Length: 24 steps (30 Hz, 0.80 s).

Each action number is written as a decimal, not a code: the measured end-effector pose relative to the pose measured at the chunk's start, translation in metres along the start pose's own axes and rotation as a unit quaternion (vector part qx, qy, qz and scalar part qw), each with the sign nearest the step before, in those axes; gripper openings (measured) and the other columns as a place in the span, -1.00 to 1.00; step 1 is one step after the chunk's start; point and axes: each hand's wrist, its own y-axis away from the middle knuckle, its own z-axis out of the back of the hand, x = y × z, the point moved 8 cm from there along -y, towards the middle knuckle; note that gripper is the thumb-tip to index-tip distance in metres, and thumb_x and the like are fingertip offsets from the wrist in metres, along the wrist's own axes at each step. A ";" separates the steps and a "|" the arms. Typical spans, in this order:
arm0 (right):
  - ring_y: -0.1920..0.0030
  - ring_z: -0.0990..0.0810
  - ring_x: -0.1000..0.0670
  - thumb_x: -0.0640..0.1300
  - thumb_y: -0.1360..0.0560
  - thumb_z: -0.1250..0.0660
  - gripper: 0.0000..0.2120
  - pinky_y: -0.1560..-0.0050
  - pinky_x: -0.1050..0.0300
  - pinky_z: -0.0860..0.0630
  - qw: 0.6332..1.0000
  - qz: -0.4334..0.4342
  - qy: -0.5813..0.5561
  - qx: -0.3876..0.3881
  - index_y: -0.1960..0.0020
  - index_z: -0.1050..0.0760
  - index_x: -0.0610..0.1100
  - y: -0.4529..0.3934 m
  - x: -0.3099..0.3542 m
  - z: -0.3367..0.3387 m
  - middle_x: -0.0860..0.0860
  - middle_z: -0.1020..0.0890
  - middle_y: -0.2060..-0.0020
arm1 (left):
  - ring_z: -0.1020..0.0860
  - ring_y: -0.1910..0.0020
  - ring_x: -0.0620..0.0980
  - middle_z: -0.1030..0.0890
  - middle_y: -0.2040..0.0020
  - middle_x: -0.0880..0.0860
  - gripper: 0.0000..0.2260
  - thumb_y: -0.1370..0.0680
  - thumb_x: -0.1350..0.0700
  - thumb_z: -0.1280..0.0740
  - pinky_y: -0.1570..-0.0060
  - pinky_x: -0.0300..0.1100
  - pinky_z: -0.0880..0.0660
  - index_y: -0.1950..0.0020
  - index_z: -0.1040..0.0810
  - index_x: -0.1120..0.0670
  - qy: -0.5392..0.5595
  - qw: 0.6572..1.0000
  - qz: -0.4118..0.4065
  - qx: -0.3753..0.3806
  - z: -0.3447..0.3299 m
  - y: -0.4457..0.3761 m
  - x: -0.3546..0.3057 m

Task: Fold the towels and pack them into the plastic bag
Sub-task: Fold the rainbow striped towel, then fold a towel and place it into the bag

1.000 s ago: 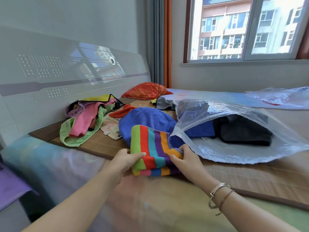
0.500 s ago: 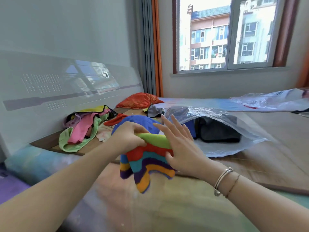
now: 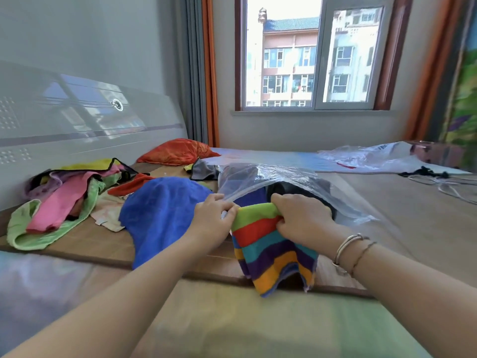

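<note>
Here both hands' curled fingers [image 3: 286,223] pinch the striped towel [image 3: 273,251]

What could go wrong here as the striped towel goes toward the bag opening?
The striped towel is gripped only along its green top edge by the left hand and right hand; the rest hangs loose, so its fold may come undone or its tail may stay outside the plastic bag. The left hand also seems to pinch the bag's rim, which could slip and close the mouth. Dark items already fill the bag, leaving little room.
</note>
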 end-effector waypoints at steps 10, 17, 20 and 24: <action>-0.14 -0.50 -0.14 -0.17 -0.46 -0.22 -0.81 0.10 0.05 -0.24 0.997 -0.007 0.073 0.040 -0.08 -0.38 -0.07 -0.085 -0.008 -0.092 -0.04 -0.56 -0.09 | -0.45 -0.33 0.02 -0.19 -0.55 -0.17 -0.53 -0.62 0.12 -0.16 -0.12 0.07 -0.51 -0.54 -0.22 -0.07 -0.093 0.989 -0.053 -0.100 -0.037 -0.062 0.045; -0.31 -0.44 -0.23 -0.11 -0.62 -0.10 -0.69 -0.22 -0.10 -0.43 0.979 -0.197 -0.045 -0.001 -0.31 -0.44 -0.04 -0.175 -0.043 -0.133 -0.09 -0.50 -0.31 | -0.58 0.05 0.01 -0.50 -0.31 -0.26 -0.41 -0.54 0.29 -0.22 0.17 -0.01 -0.55 -0.43 -0.33 -0.28 -0.066 0.974 -0.097 -0.194 -0.024 -0.060 0.046; -0.28 -0.47 -0.23 -0.14 -0.61 -0.12 -0.70 -0.21 -0.08 -0.46 0.981 -0.173 0.086 0.022 -0.30 -0.46 -0.04 -0.201 -0.038 -0.166 -0.09 -0.51 -0.29 | -0.56 0.04 -0.05 -0.44 -0.32 -0.31 -0.45 -0.48 0.37 -0.26 0.24 0.00 -0.55 -0.29 -0.47 -0.22 -0.023 0.969 -0.113 -0.218 -0.025 -0.055 0.050; -0.18 -0.55 -0.19 -0.15 -0.51 -0.26 -0.68 -0.17 -0.03 -0.46 0.971 -0.067 0.219 -0.076 -0.25 -0.53 -0.05 -0.187 -0.014 -0.165 -0.07 -0.61 -0.15 | -0.45 -0.09 -0.05 -0.35 -0.20 -0.05 -0.63 -0.37 0.44 -0.36 0.08 -0.23 -0.51 0.00 -0.34 0.09 0.067 0.934 -0.142 -0.322 -0.032 -0.033 0.068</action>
